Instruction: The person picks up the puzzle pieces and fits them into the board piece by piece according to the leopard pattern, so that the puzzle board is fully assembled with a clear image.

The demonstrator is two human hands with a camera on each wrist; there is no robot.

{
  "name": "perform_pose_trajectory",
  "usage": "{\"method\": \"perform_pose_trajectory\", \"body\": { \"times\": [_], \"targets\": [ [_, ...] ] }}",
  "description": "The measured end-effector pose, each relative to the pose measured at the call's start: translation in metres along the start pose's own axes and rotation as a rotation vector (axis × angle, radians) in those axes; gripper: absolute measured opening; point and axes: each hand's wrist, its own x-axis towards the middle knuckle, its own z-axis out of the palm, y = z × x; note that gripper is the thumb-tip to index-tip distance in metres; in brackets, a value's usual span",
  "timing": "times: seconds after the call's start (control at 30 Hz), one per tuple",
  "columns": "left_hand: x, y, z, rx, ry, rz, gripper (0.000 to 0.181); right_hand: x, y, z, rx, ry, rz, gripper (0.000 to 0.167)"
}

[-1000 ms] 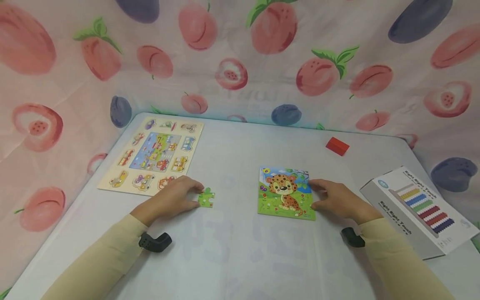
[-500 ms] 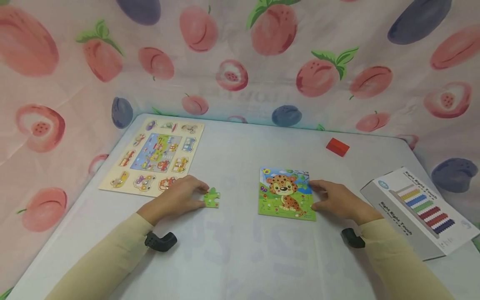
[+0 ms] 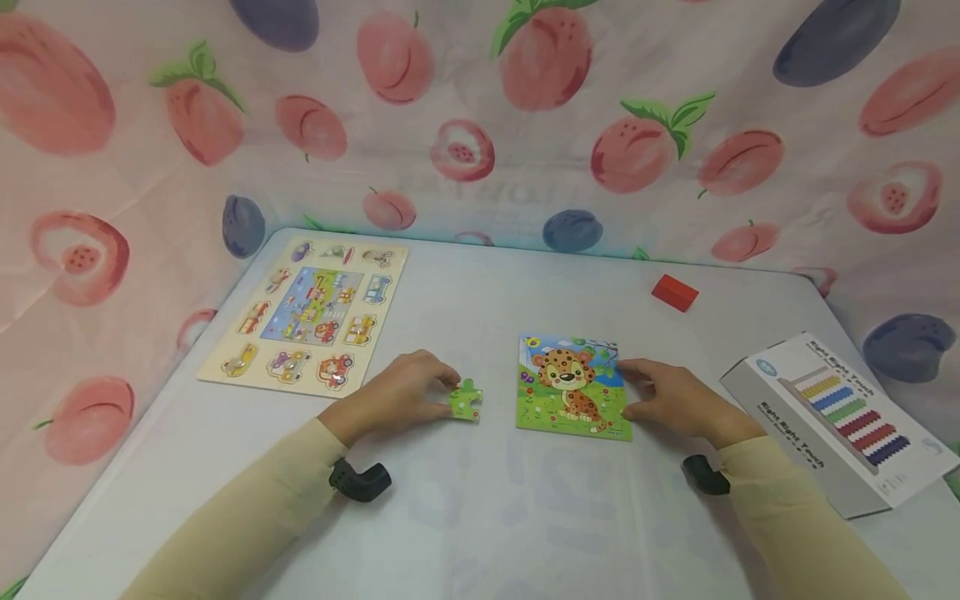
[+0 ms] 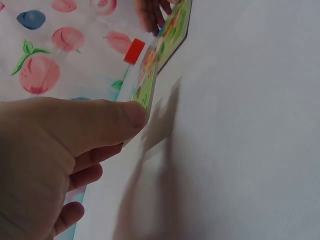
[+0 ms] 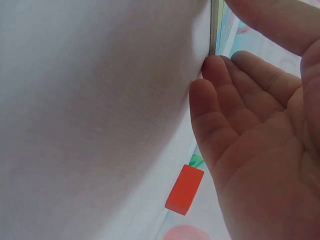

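Observation:
Between thumb and fingers, my left hand (image 3: pixel 401 390) pinches a green jigsaw piece (image 3: pixel 466 402) with small flowers on it. In the left wrist view the piece (image 4: pixel 145 93) is tilted, and its shadow falls on the table below. To its right lies a square leopard jigsaw puzzle (image 3: pixel 572 388), a gap apart in the head view. My right hand (image 3: pixel 671 402) is at the puzzle's right edge, with thumb and fingertips touching or very near it. The right wrist view shows the fingers (image 5: pixel 206 100) loosely bent beside the puzzle's thin edge (image 5: pixel 214 27).
A wooden vehicle puzzle board (image 3: pixel 362 364) lies at the back left. A red block (image 3: pixel 675 292) sits at the back right. Near my right forearm stands a white and grey box (image 3: pixel 787 454) with a coloured picture. Fruit-patterned cloth (image 3: pixel 517 150) rises behind the table.
My left hand has carried the green jigsaw piece rightward, closer to the leopard puzzle. The right hand and the puzzle have stayed in place.

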Motion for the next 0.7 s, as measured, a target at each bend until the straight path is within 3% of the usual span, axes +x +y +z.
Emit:
{"method": "perform_pose_trajectory", "body": {
  "times": [0.5, 0.7],
  "targets": [
    [0.033, 0.033, 0.016, 0.011, -0.045, 0.087, 0.037, 0.001, 0.004, 0.0, 0.003, 0.001, 0.0, 0.077],
    [0.043, 0.041, 0.023, 0.063, -0.07, 0.096, 0.039, 0.001, 0.003, 0.0, 0.005, 0.0, 0.007, 0.077]
  ]
}}
